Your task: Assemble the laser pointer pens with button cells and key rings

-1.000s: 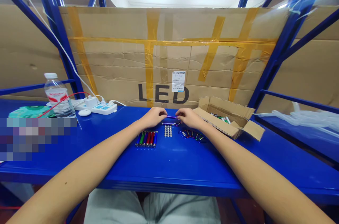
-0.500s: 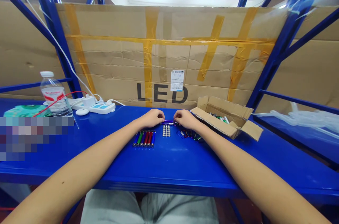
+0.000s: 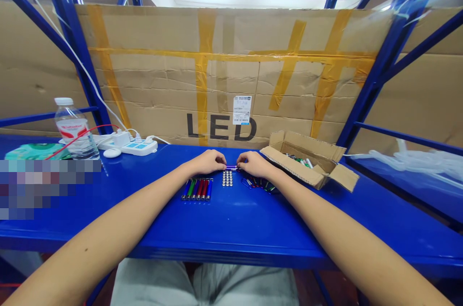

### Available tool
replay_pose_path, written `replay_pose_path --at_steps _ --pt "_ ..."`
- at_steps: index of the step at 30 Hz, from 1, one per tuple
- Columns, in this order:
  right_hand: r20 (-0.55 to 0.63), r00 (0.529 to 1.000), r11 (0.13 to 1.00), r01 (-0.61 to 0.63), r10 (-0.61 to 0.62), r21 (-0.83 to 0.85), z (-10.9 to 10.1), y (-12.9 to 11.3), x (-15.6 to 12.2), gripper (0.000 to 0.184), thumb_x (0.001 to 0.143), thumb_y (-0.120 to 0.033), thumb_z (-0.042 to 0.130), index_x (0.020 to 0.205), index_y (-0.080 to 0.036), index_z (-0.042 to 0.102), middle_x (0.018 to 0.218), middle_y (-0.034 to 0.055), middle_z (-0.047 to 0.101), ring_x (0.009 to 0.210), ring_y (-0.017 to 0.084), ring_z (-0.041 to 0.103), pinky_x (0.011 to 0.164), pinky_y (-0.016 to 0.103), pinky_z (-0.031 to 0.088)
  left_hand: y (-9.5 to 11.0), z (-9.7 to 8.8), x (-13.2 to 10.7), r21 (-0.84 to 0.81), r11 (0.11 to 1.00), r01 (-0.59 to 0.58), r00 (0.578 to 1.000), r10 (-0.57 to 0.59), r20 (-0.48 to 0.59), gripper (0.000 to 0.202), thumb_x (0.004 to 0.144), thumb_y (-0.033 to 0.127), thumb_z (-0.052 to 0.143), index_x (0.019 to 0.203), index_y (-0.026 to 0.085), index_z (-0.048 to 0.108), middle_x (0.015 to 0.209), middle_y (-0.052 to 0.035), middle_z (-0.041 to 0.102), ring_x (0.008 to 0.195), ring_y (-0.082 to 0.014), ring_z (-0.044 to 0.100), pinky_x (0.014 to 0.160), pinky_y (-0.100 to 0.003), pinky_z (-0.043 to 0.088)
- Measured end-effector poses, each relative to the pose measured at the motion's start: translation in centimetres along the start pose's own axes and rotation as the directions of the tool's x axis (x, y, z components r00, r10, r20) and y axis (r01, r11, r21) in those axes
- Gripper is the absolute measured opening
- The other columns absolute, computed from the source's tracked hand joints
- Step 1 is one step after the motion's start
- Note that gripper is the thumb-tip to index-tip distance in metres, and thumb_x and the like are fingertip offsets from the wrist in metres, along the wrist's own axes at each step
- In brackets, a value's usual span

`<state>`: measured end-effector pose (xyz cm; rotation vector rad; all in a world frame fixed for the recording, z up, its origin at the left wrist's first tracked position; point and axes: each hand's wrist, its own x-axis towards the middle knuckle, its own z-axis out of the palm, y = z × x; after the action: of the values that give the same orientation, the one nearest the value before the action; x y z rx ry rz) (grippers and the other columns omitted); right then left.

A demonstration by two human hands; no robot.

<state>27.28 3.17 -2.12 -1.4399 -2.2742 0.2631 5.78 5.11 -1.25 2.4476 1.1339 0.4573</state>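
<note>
Both my hands pinch a slim purple metal tube, which looks like a mini flashlight (image 3: 231, 167), held level just above the blue table (image 3: 224, 224). My left hand (image 3: 211, 161) is closed on its left end, and my right hand (image 3: 251, 162) on its right end; the fingertips hide both ends. Right below it, small silver button cells (image 3: 227, 179) stand in neat rows. Several blue, green and red mini flashlights (image 3: 197, 190) lie side by side nearer my left forearm. Beside my right wrist is a loose cluster of coloured carabiner clips (image 3: 257, 184), partly covered by the forearm.
An open cardboard box (image 3: 300, 161) with small coloured parts sits behind my right forearm. At left are a water bottle (image 3: 72, 127), a power strip (image 3: 139, 146), a white mouse (image 3: 112, 153) and a green packet (image 3: 36, 151). A large carton (image 3: 162, 84) walls off the back.
The purple mini flashlight has shifted very slightly between my fingers. Both hands stay in nearly the same place, and the other things have not moved.
</note>
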Motion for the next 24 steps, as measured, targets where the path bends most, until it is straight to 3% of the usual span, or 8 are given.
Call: replay_pose_path --at_steps 10,24 --pt "0.018 1.0 0.998 0.023 -0.022 -0.053 -0.6 0.6 -0.2 0.02 0.082 -0.017 0.052 0.086 -0.02 0.072 0.095 0.0034 0.074 0.085 0.017 0.065 0.074 0.023 0.044 -0.1 0.0 0.0 0.019 1.0 -0.001 1.0 0.001 -0.008 0.024 0.078 0.032 0.062 0.094 0.018 0.073 0.091 -0.0036 0.074 0.085 -0.0182 0.065 0.075 -0.026 0.044" --pt "0.041 0.999 0.994 -0.023 0.028 -0.107 -1.2 -0.3 -0.7 0.02 0.084 -0.017 0.053 0.091 -0.019 0.072 0.101 0.0061 0.073 0.09 0.018 0.064 0.077 0.023 0.044 0.1 -0.1 -0.1 0.016 0.999 0.03 1.0 -0.03 -0.007 0.026 0.077 0.034 0.062 0.094 0.018 0.073 0.091 -0.0044 0.073 0.084 -0.0184 0.065 0.074 -0.026 0.045"
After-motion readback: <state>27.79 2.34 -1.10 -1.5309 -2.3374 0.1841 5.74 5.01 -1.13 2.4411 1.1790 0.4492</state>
